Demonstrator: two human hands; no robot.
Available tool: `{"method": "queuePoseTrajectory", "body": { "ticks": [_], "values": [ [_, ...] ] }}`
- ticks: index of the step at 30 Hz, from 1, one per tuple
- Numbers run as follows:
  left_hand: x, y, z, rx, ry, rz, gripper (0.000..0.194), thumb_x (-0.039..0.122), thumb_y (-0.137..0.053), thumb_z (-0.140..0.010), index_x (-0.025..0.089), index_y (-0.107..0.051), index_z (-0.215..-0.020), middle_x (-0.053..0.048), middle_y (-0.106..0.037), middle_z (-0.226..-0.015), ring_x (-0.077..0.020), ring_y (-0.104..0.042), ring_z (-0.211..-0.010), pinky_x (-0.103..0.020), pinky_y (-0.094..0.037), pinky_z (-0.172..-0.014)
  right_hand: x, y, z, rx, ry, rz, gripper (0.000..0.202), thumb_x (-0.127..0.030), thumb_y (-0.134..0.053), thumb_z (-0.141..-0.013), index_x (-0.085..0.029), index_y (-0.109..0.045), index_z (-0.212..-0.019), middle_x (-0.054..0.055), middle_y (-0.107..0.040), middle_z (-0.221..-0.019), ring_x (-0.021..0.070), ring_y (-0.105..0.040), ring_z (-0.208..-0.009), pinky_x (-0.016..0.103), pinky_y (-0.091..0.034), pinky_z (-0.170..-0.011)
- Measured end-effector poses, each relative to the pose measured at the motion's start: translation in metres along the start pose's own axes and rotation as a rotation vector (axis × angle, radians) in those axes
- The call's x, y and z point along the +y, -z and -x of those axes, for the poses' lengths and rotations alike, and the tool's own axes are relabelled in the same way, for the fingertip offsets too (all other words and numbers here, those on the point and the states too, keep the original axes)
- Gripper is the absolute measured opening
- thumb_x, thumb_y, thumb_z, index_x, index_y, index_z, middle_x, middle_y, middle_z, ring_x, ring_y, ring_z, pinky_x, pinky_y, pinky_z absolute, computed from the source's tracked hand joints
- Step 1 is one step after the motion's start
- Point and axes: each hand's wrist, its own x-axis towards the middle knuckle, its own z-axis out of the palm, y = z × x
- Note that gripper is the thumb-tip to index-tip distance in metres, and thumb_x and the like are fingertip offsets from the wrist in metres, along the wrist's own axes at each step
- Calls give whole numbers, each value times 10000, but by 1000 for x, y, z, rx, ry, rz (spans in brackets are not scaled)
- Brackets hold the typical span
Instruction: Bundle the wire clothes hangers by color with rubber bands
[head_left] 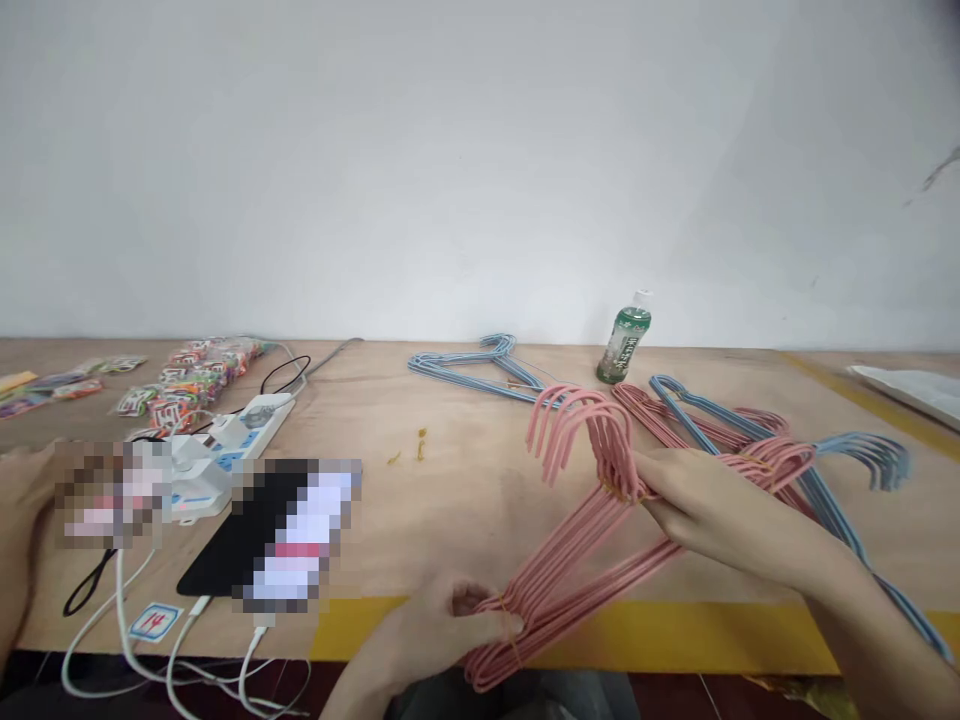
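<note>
A bundle of pink clothes hangers is held over the front of the table, hooks up and curving left. My left hand grips its lower left corner, thumb on top, where a thin yellowish tie goes round the wires. My right hand is closed on the bundle just below the hooks, near another tie at the neck; its fingertips are partly hidden. Behind my right hand lie more pink hangers and a group of blue hangers. Another set of blue hangers lies flat farther back.
Small yellowish ties lie mid-table. A green-labelled bottle stands near the wall. Leftward are a power strip with white cables, a dark tablet-like device, colourful packets and another person's hand, partly blurred out.
</note>
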Motion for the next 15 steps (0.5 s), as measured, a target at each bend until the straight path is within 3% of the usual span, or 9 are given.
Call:
{"method": "queuePoseTrajectory", "body": {
  "ticks": [4, 9, 15],
  "values": [
    [7, 7, -5, -16, -60, -93, 477, 580, -646, -703, 153, -711, -904, -28, -710, -904, -202, -611, -866, -279, -436, -739, 11, -7, -12, -11, -19, -57, 167, -107, -354, -843, -222, -432, -751, 7, -547, -685, 171, -505, -614, 277, -326, -575],
    [16, 14, -4, 70, -68, -221, 408, 541, -518, -795, 188, -670, -930, -14, -678, -921, -195, -585, -903, -295, -421, -793, 28, -23, -26, -84, -47, -278, 154, -157, -378, -846, -212, -478, -743, 8, -592, -753, 179, -541, -683, 282, -384, -635],
    [35, 22, 2, -108, -156, -95, 270, 337, -457, -805, 207, -606, -989, 12, -656, -893, -163, -580, -870, -289, -422, -812, 40, -41, -28, -189, -87, -612, 211, -224, -434, -821, -194, -626, -902, 48, -654, -939, 232, -595, -879, 343, -484, -785]
  ]
}}
